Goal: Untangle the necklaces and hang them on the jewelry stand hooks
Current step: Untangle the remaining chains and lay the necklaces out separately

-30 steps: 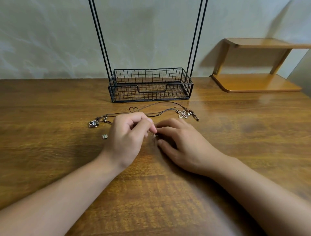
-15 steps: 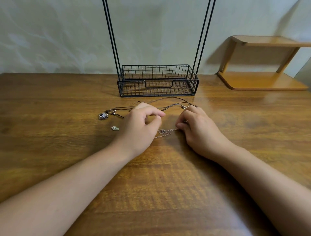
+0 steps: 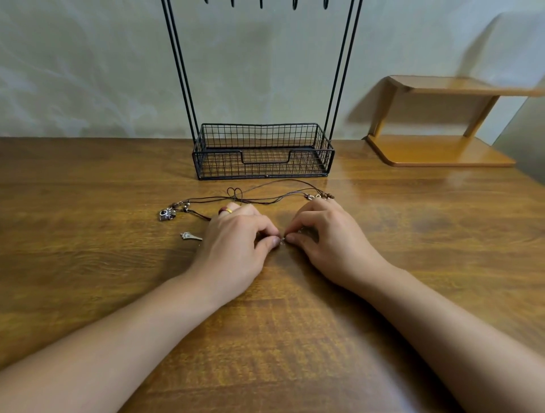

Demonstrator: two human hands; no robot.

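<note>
Dark cord necklaces (image 3: 267, 197) lie tangled on the wooden table in front of the black wire jewelry stand (image 3: 263, 153). A silver camera-shaped pendant (image 3: 167, 214) sits at their left end, beads (image 3: 321, 196) at the right. My left hand (image 3: 236, 241) and my right hand (image 3: 327, 238) meet fingertip to fingertip, both pinching a thin silver chain (image 3: 282, 239) that is mostly hidden by the fingers. A small silver charm (image 3: 190, 235) lies left of my left hand. The stand's hooks (image 3: 261, 3) show at the top edge.
A wooden two-tier shelf (image 3: 442, 147) stands at the back right against the wall. The wooden table (image 3: 88, 265) stretches bare to the left and toward me.
My hands have come back together at the thin chain, fingertips now nearly touching. The view has tilted up, so the stand's hooks now show.
</note>
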